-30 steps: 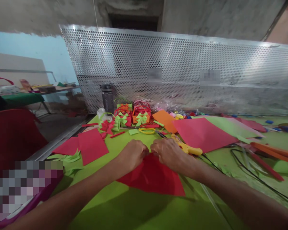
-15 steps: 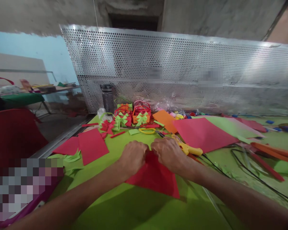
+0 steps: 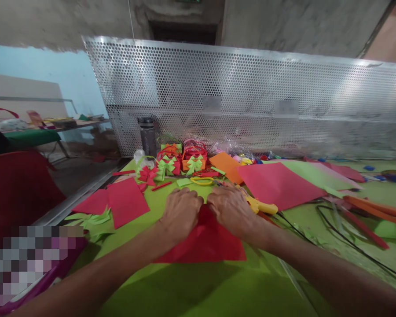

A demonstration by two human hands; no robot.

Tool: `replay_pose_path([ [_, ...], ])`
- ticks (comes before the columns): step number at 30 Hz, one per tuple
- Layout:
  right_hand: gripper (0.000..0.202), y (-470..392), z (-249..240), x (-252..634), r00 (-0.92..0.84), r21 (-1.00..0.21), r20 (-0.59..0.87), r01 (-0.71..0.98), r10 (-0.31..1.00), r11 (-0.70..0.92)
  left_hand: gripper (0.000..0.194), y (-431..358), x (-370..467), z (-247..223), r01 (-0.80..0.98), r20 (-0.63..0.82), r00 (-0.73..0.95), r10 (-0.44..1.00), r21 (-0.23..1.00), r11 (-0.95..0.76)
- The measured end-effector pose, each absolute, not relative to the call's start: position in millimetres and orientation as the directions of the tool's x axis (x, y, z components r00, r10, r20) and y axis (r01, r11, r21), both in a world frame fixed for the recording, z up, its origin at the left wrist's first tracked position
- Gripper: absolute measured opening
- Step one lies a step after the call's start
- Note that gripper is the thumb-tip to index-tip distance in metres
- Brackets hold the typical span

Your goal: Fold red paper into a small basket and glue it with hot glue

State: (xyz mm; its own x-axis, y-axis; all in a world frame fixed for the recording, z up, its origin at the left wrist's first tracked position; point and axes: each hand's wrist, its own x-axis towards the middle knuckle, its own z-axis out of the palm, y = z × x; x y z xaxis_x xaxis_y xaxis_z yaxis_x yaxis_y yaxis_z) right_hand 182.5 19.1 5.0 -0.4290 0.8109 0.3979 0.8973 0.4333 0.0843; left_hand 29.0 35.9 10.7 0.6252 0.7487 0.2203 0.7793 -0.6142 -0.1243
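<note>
A red sheet of craft paper (image 3: 206, 244) is held in front of me over the green tabletop (image 3: 171, 290). My left hand (image 3: 183, 213) is closed on its far edge, knuckles up. Right beside it, my right hand (image 3: 231, 209) grips the same edge, with only a small gap between the two fists. The sheet's near edge spreads out below my wrists; my fingertips are hidden behind the knuckles. Just past my right hand lies a yellow glue gun (image 3: 264, 206), partly covered by that hand.
Small paper baskets with bows (image 3: 194, 162) stand at the back near a dark bottle (image 3: 147, 134). Yellow-handled scissors (image 3: 202, 181) lie before them. Red sheets (image 3: 127, 201) are left, a larger red sheet (image 3: 280, 185) right. A black cord (image 3: 350, 246) crosses the right side. Perforated metal panel (image 3: 244, 79) behind.
The red sheet's near edge has swung from slanted to nearly level and shows wider to the left. My left hand has tilted slightly; both hands keep their grip.
</note>
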Motion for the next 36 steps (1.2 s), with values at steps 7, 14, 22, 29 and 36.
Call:
replay_pose_path([
  [7,0.022,22,7,187,-0.429,0.067,0.366,0.897,0.826,0.436,0.026,36,30,20,0.796,0.164,0.605,0.779,-0.156,-0.585],
  [14,0.021,21,12,188,-0.429,0.093,0.368,0.9,0.825,0.426,0.026,44,23,18,0.789,0.158,0.613,0.774,-0.167,-0.591],
  [22,0.02,23,13,190,-0.391,0.079,0.395,0.916,0.832,0.393,0.025,43,24,17,0.797,0.158,0.603,0.782,-0.162,-0.582],
  [29,0.018,19,26,185,-0.324,0.079,0.256,0.946,0.911,0.314,0.023,43,22,23,0.788,0.148,0.615,0.774,-0.133,-0.601],
  [36,0.02,23,27,195,-0.403,0.02,0.161,0.914,0.901,0.405,0.019,40,20,36,0.759,0.068,0.651,0.756,-0.047,-0.649],
])
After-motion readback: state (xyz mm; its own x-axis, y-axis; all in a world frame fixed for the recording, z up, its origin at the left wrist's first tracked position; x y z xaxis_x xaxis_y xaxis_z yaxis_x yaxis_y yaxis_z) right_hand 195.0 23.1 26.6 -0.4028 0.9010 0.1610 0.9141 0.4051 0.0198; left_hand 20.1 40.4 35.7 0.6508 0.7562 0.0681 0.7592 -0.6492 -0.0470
